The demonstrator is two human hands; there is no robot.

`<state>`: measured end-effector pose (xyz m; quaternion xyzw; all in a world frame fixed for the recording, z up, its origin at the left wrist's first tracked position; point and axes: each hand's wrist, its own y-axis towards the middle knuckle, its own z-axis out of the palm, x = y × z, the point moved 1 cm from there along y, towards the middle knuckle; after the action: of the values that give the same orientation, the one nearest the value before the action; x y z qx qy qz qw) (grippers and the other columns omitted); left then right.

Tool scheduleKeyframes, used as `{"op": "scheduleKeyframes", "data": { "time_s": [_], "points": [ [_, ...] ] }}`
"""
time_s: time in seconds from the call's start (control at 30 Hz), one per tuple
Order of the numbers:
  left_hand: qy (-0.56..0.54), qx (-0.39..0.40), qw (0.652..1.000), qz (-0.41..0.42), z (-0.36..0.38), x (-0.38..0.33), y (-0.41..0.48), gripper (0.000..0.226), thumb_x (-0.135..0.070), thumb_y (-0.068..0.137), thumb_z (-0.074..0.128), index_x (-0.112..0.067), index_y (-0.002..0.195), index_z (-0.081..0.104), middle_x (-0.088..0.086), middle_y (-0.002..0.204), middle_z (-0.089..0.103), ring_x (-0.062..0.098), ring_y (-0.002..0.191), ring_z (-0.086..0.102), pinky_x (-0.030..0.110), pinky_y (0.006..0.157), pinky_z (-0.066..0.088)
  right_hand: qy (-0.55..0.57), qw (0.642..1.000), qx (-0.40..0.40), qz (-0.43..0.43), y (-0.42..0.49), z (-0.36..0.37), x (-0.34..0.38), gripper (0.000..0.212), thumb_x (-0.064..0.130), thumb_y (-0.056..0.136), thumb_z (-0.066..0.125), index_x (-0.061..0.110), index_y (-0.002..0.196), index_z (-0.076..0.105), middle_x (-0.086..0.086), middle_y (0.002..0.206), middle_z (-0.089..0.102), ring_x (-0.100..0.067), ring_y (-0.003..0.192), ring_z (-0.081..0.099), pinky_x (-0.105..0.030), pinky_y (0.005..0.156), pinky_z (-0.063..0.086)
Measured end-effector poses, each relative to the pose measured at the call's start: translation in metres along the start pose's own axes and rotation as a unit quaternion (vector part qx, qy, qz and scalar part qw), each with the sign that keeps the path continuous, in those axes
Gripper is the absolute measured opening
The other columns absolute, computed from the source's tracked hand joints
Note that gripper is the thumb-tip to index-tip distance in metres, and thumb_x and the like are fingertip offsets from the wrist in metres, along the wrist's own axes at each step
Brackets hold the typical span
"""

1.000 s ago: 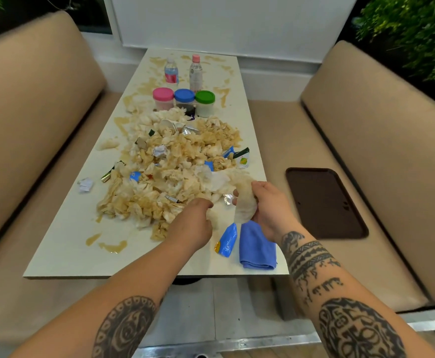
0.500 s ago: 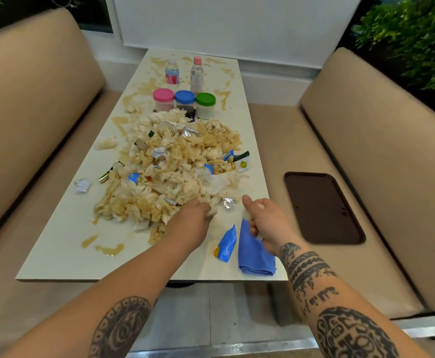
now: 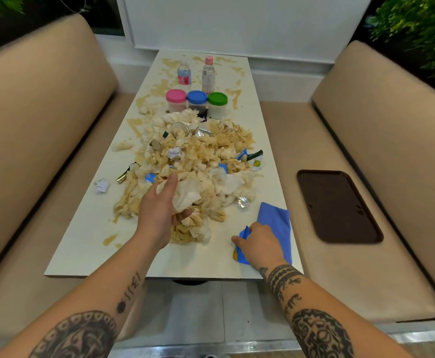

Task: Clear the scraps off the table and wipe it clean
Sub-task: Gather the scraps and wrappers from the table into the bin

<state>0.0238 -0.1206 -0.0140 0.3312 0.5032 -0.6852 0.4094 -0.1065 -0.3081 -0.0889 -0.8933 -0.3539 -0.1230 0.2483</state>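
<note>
A big heap of crumpled, brown-stained paper napkins and wrapper scraps point(image 3: 201, 161) covers the middle of the long white table point(image 3: 82, 244). My left hand point(image 3: 159, 208) grips a bunch of white napkins point(image 3: 186, 196) at the heap's near edge. My right hand point(image 3: 259, 245) lies over a blue wrapper point(image 3: 239, 255) at the near right of the table, its fingers curled onto it. A folded blue cloth point(image 3: 275, 220) lies just beyond and under that hand.
Three jars with pink, blue and green lids point(image 3: 197, 100) and two bottles point(image 3: 197, 72) stand at the far end. Brown spill stains point(image 3: 110, 239) mark the tabletop. A dark tray point(image 3: 337, 205) lies on the right bench; a loose paper ball point(image 3: 101, 186) sits left.
My right hand let go of the napkin it held up and dropped to the blue wrapper by the cloth. My left hand has closed round napkins at the heap's edge.
</note>
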Motion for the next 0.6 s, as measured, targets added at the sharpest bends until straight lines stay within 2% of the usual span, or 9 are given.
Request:
{"op": "scheduleKeyframes", "data": {
  "time_s": [0.03,0.13,0.17,0.3,0.37,0.43,0.5,0.53,0.6],
  "points": [
    [-0.016,-0.004,1.000,-0.011,-0.007,-0.001,0.002,0.072,-0.052,0.082,0.079,-0.020,0.141,0.052,0.011,0.135,0.057,0.036,0.106,0.069,0.037,0.062,0.060,-0.004,1.000,0.002,0.000,0.000,0.001,0.002,0.049,0.052,0.092,0.063,0.010,0.117,0.054,-0.008,0.115,0.054,-0.025,0.096,0.061,-0.033,0.076,0.049],
    [-0.028,-0.004,1.000,-0.005,-0.022,-0.003,0.003,0.023,-0.022,0.095,0.069,-0.020,0.116,0.061,0.015,0.123,0.065,0.032,0.084,0.074,0.039,0.060,0.061,-0.018,1.000,0.009,0.001,0.002,0.003,0.009,0.038,0.044,0.098,0.056,0.011,0.117,0.055,-0.009,0.115,0.058,-0.024,0.094,0.059,-0.030,0.072,0.045],
    [-0.027,0.000,1.000,-0.003,-0.025,-0.003,0.002,0.015,-0.016,0.096,0.066,-0.021,0.110,0.061,0.015,0.119,0.067,0.030,0.079,0.074,0.040,0.063,0.061,-0.014,1.000,0.009,0.002,0.003,0.003,0.011,0.035,0.042,0.099,0.054,0.011,0.116,0.055,-0.009,0.111,0.060,-0.022,0.089,0.057,-0.029,0.069,0.043],
    [0.005,0.014,1.000,0.002,-0.039,0.001,0.007,0.029,-0.007,0.097,0.060,-0.024,0.121,0.060,0.012,0.124,0.065,0.031,0.091,0.072,0.051,0.077,0.061,0.164,0.986,0.038,0.005,0.005,-0.002,0.026,0.027,0.037,0.099,0.053,0.014,0.113,0.054,-0.006,0.089,0.062,-0.018,0.071,0.055,-0.029,0.057,0.040],
    [0.019,0.018,1.000,0.007,-0.045,0.004,0.013,0.031,-0.010,0.100,0.057,-0.030,0.124,0.060,0.009,0.128,0.061,0.032,0.093,0.072,0.048,0.074,0.062,0.256,0.965,0.052,0.004,0.005,-0.006,0.035,0.019,0.032,0.097,0.055,0.015,0.107,0.056,-0.007,0.090,0.062,-0.018,0.071,0.054,-0.032,0.062,0.044],
    [0.015,0.017,1.000,-0.004,-0.047,0.004,0.014,0.024,-0.022,0.101,0.060,-0.028,0.125,0.062,0.009,0.125,0.062,0.029,0.085,0.073,0.040,0.069,0.061,0.352,0.934,0.054,0.018,0.007,-0.009,0.041,0.007,0.019,0.096,0.056,0.018,0.103,0.056,-0.010,0.098,0.063,-0.020,0.079,0.064,-0.044,0.072,0.054],
    [0.056,-0.004,0.998,-0.022,-0.050,0.002,0.018,0.039,-0.040,0.095,0.069,-0.019,0.127,0.062,0.006,0.117,0.065,0.021,0.076,0.071,0.034,0.067,0.058,0.432,0.899,0.064,0.024,0.006,-0.012,0.047,0.019,0.002,0.095,0.049,0.018,0.104,0.055,-0.010,0.108,0.060,-0.023,0.084,0.073,-0.042,0.072,0.058],
    [0.094,-0.017,0.995,-0.024,-0.051,0.002,0.021,0.048,-0.047,0.092,0.070,-0.015,0.127,0.062,0.004,0.114,0.066,0.019,0.075,0.067,0.033,0.066,0.056,0.451,0.890,0.066,0.019,0.005,-0.013,0.050,0.027,-0.005,0.094,0.044,0.017,0.106,0.054,-0.008,0.112,0.056,-0.023,0.080,0.074,-0.039,0.070,0.057],
    [0.159,-0.030,0.987,-0.010,-0.052,-0.001,0.025,0.055,-0.054,0.090,0.069,-0.010,0.123,0.064,0.001,0.107,0.066,0.019,0.078,0.058,0.030,0.061,0.051,0.434,0.899,0.051,-0.006,0.002,-0.013,0.056,0.034,-0.009,0.092,0.041,0.020,0.104,0.056,-0.004,0.115,0.055,-0.019,0.068,0.069,-0.034,0.070,0.055]
  ]
}}
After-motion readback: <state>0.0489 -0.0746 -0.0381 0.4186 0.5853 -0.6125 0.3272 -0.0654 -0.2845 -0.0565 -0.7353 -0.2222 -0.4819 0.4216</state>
